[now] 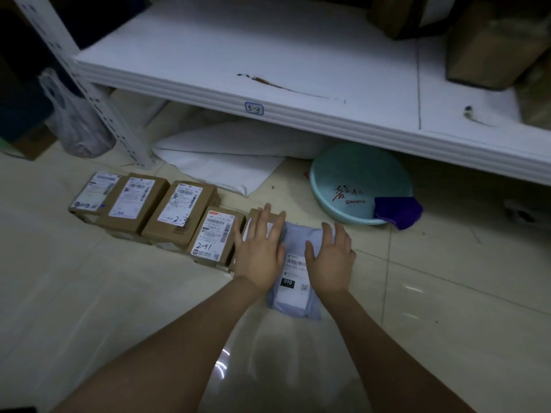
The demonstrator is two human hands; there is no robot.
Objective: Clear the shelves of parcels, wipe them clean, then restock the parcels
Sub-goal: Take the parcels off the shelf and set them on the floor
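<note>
As left hand (259, 248) covers box (253, 216), right hand (329, 257) perhaps touches mailer (293, 296)

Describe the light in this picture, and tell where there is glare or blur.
Head view: dim, bluish light overall; a bright glare patch on the glossy floor at bottom centre; the brown parcels on the shelf at top right are dark and soft, with no readable detail; the handwritten 2-41 on the box is legible.

The left hand (259, 248) is spread flat over the end brown cardboard box (255, 214) of a row, the right hand (331, 257) over the grey plastic mailer bag (295, 293) beside it.
</note>
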